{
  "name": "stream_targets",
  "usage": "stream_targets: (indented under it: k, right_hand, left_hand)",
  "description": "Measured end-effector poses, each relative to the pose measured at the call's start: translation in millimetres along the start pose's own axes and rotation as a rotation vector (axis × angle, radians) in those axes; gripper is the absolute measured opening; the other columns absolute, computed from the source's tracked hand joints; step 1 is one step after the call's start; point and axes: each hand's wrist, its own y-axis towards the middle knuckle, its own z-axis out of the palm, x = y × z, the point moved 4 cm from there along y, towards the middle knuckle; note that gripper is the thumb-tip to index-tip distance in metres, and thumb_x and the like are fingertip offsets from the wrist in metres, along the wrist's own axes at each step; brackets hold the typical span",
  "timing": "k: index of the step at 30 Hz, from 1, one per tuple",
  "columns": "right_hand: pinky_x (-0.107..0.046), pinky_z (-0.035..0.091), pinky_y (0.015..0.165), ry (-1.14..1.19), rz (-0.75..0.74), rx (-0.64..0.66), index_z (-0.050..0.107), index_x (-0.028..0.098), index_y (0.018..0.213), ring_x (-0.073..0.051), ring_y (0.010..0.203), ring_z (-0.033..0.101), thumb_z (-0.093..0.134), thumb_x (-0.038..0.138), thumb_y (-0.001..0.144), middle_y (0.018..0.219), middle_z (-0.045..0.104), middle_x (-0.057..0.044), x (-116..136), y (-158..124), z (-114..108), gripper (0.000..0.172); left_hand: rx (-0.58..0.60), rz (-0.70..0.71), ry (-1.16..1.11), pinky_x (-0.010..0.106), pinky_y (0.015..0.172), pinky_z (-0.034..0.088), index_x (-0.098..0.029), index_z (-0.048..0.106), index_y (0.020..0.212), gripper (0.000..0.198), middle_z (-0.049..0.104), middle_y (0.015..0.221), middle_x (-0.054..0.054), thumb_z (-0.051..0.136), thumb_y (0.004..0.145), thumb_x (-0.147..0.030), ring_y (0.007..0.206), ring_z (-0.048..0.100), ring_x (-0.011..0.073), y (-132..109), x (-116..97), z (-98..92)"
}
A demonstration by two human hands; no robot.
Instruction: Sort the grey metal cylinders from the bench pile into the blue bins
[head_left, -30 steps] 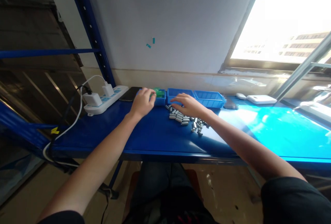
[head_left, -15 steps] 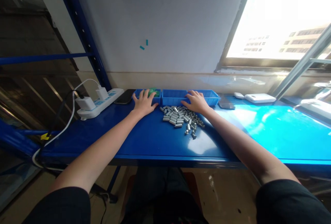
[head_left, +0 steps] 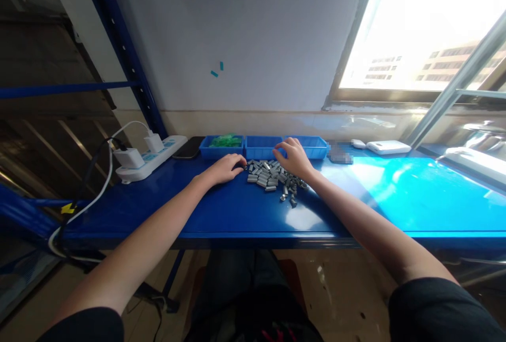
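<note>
A pile of several small silvery metal cylinders lies on the blue table in front of a row of blue bins. My left hand rests flat on the table, fingers stretched out, its fingertips touching the pile's left edge. My right hand arches over the pile's far right side by the bins, its fingers bent together in a pinch; what they hold is hidden. The left bin holds green parts. The middle bin and right bin look blue inside.
A white power strip with two chargers and trailing cables sits at the left, with a dark phone beside it. White devices lie at the back right under the window. A blue rack upright stands to the left.
My left hand has come off the bin with green parts and moved right and nearer, to the pile's edge. My right hand drew back from the bins and curled its fingers over the pile.
</note>
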Motion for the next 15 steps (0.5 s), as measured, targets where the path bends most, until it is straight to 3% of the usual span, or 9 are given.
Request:
stream_targets:
  k: [7,11,15]
  right_hand:
    - [-0.038,0.044,0.087,0.103,-0.191,0.123,0.066,0.018,0.107,-0.024,0.095,0.055,0.053,0.034,0.091,0.093,0.066,-0.009,47,-4,4,0.026]
    - [-0.039,0.044,0.088,0.124,-0.256,0.136,0.061,0.017,0.115,-0.025,0.096,0.055,0.055,0.034,0.090,0.098,0.066,-0.010,57,-5,6,0.032]
    - [-0.036,0.045,0.083,0.161,-0.310,0.089,0.063,0.020,0.104,-0.023,0.089,0.054,0.050,0.033,0.092,0.092,0.064,-0.009,62,-6,0,0.021]
  left_hand:
    - [-0.123,0.007,-0.090,0.036,0.079,0.049,-0.020,0.061,0.083,0.018,0.064,0.086,0.007,0.053,0.082,-0.036,0.082,0.060,0.0220,4,-11,-6.7]
    - [-0.255,-0.072,-0.397,0.031,0.072,0.049,-0.019,0.057,0.084,0.023,0.061,0.078,0.003,0.056,0.081,-0.041,0.072,0.058,0.0171,5,-19,-11.5]
    - [-0.291,-0.074,-0.649,0.029,0.070,0.048,-0.019,0.053,0.086,0.030,0.056,0.071,0.000,0.058,0.081,-0.048,0.069,0.056,0.0149,7,-32,-12.8]
